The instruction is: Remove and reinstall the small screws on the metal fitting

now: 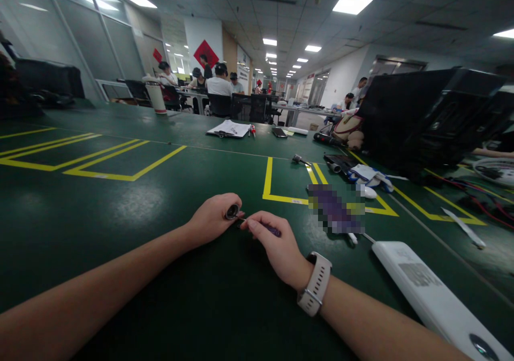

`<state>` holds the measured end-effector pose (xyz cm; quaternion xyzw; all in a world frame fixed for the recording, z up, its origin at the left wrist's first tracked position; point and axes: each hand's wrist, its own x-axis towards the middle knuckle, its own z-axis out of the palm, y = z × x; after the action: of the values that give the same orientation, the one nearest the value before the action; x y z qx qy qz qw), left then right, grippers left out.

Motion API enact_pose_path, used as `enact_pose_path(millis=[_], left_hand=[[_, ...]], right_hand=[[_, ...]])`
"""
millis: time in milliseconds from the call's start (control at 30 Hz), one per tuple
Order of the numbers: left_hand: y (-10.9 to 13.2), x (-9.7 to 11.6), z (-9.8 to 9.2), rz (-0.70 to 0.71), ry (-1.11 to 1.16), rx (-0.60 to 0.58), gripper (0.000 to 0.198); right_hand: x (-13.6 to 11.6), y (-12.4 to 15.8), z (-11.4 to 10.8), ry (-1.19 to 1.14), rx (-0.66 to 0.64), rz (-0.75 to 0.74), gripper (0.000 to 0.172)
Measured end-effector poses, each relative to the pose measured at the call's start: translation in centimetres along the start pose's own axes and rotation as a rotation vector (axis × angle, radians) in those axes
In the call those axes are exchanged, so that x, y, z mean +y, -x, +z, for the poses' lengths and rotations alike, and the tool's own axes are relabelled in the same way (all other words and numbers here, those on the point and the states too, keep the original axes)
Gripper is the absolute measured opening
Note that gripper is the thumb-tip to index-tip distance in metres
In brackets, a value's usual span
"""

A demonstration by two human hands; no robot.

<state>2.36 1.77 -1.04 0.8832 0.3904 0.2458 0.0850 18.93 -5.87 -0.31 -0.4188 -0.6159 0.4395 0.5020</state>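
Observation:
My left hand [211,219] is closed round a small round metal part [232,211], its dark hollow end facing up toward me. A thin screwdriver [273,230] with a dark purple handle is pinched in my right hand [277,246]. Its slim shaft points left to the rim of the round part; whether the tip touches anything inside I cannot tell. Both hands are low over the green table [172,280], close together. On my right wrist is a pale watch strap [317,284].
To the right lie a blurred-out phone-like object [335,211] and a white power strip [425,291]. Farther back are a small dark metal part [297,159], a blue-edged cloth [369,176] and a clipboard with papers [229,128]. A black computer case [421,120] stands at right.

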Motion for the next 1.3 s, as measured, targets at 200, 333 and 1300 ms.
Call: enact_pose_path(millis=[200,333,1300], left_hand=[[0.0,0.0,0.01,-0.004,-0.02,-0.005,0.011],[0.04,-0.05,0.08,0.035,-0.041,-0.015,0.008],[0.15,0.43,-0.39,0.154,-0.18,-0.106,0.012]], right_hand=[[0.3,0.09,-0.01,-0.01,0.055,-0.045,0.019],[0.42,0.09,0.05,0.027,0.084,-0.048,0.019],[0.71,-0.37,-0.08,-0.069,0.049,0.014,0.021]])
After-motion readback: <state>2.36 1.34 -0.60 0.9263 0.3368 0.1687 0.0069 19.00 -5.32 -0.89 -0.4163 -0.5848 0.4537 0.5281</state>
